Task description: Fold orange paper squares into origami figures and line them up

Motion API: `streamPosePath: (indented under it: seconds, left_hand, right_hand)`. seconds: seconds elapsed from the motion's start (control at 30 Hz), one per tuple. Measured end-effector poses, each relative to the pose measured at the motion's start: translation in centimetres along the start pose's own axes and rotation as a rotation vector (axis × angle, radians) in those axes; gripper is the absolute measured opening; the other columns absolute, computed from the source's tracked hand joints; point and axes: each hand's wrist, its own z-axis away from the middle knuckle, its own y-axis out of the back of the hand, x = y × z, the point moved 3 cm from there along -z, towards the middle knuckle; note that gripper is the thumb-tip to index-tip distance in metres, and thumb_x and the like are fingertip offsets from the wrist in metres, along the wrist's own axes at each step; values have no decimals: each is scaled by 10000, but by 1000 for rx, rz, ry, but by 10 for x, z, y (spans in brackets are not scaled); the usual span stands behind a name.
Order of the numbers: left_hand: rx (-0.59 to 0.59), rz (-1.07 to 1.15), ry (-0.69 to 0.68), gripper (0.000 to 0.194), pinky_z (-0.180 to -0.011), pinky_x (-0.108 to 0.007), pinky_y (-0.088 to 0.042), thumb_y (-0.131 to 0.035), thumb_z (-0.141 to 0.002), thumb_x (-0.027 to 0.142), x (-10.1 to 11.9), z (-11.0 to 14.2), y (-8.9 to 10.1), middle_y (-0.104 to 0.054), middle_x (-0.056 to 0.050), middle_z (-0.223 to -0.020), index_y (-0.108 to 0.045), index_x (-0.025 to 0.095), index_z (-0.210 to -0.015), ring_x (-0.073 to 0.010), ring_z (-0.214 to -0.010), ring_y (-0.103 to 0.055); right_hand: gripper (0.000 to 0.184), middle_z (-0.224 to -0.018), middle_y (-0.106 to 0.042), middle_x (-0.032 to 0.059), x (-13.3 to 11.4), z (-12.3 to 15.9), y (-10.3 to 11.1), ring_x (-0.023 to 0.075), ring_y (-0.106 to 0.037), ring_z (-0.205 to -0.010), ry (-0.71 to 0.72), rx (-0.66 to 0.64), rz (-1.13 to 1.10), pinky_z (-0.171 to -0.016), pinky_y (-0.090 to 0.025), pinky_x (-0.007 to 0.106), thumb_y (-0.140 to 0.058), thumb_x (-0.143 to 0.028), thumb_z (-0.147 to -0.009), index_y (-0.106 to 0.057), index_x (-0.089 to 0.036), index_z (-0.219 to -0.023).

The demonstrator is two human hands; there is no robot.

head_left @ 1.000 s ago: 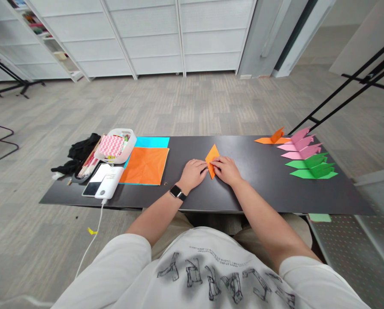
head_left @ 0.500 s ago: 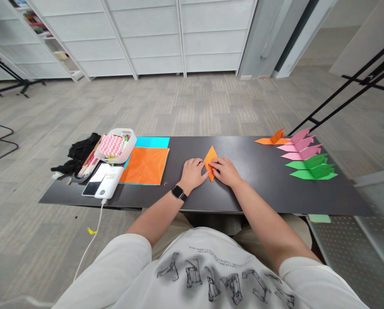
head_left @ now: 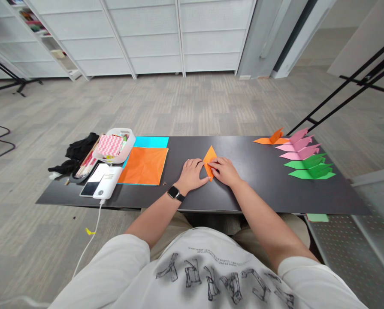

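Observation:
A folded piece of orange origami paper [head_left: 211,153], shaped like a narrow diamond, lies on the dark table in front of me. My left hand [head_left: 192,175], with a black watch on its wrist, rests flat at the paper's left edge. Its fingers are stretched and its thumb reaches the lower tip. On the right side, my right hand [head_left: 224,171] presses curled fingertips onto the middle of the paper, partly covering it. To the left of both hands sit flat orange paper sheets [head_left: 146,165] on top of blue sheets [head_left: 153,141].
Folded paper cranes stand at the right: an orange one [head_left: 272,140], several pink [head_left: 299,146] and green [head_left: 312,171] ones. At the left are a white basket [head_left: 127,146], a black cloth [head_left: 79,150], a phone [head_left: 90,189] and a white power bank [head_left: 108,182] with a cable.
My left thumb has slid slightly down and right towards the paper's lower tip. My right hand stays pressed on the paper; the view has shifted a little.

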Motion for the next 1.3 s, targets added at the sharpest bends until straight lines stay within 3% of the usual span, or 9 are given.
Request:
streamPosePath:
  seconds: [0.33,0.6,0.93,1.07,1.2,1.3]
  left_hand:
    - [-19,27,-4,670,-1276,-592,-339,-817,-839,597,-1,3,-1,-594,-145,-1470,-633,232,-1370,-371,-1382,-533]
    - [29,-26,15,449,-1218,-555,-399,-594,-1045,518,0,1,-3,-630,-132,-1449,-648,233,-1388,-336,-1334,-561]
    - [39,-68,34,542,-1176,-559,-416,-655,-1002,483,1,1,-4,-633,-155,-1460,-594,207,-1465,-362,-1333,-563]
    - [19,1,-35,587,-1232,-542,-387,-711,-970,457,0,0,-2,-614,-134,-1512,-570,235,-1495,-341,-1407,-536]
    - [-33,78,-124,401,-1268,-510,-376,-702,-991,389,-1,-2,-4,-666,-83,-1456,-667,262,-1369,-285,-1384,-569]
    - [-46,86,-143,258,-1254,-520,-391,-683,-1014,382,-1,-3,-5,-695,-67,-1412,-743,269,-1239,-275,-1336,-597]
  right_hand:
    - [375,-1266,-729,86,-2,0,2,301,-625,-1198,-8,-10,-3,-1040,-502,508,-649,-207,-995,-791,-336,-1317]
    - [348,-1252,-736,82,-1,0,2,297,-628,-1176,12,-11,-4,-1031,-505,501,-638,-234,-1011,-795,-334,-1305]
    - [322,-1263,-744,82,-1,0,1,300,-634,-1181,12,10,-5,-1032,-510,500,-647,-243,-1009,-805,-307,-1282]
    - [334,-1268,-745,82,-2,0,2,303,-634,-1191,18,-5,-3,-1043,-502,501,-649,-223,-995,-804,-300,-1282]
    - [354,-1271,-752,67,-3,-1,7,280,-648,-1178,3,6,-60,-1047,-497,469,-651,-208,-982,-786,-306,-1294]
    - [335,-1250,-753,77,0,0,12,277,-646,-1175,-104,101,-60,-1045,-481,458,-632,-241,-1005,-774,-289,-1305]
